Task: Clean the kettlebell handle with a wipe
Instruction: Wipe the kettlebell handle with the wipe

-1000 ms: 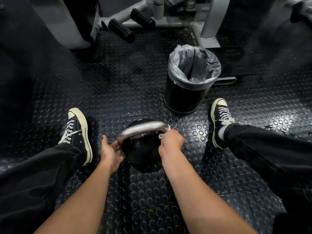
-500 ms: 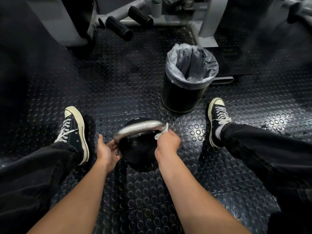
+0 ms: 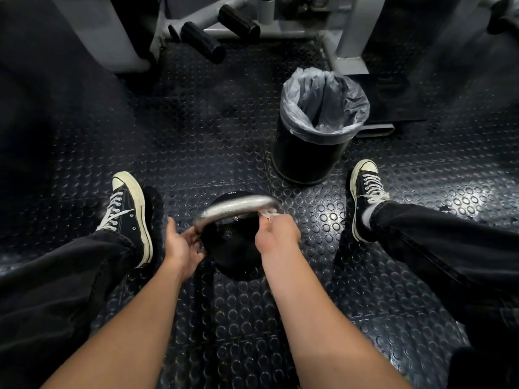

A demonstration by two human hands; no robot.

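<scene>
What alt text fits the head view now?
Right hand presses a white wipe on the kettlebell's silver handle; left hand steadies its other end. A lined trash bin stands beyond.

Shiny metal handle, studded rubber floor

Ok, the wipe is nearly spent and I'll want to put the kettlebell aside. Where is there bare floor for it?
Bare studded floor lies ahead, bordered by the left shoe, the bin and the machine's rollers. A narrower strip runs between the forearms, toward you. It is crowded between the kettlebell, the bin and the right shoe.
</scene>
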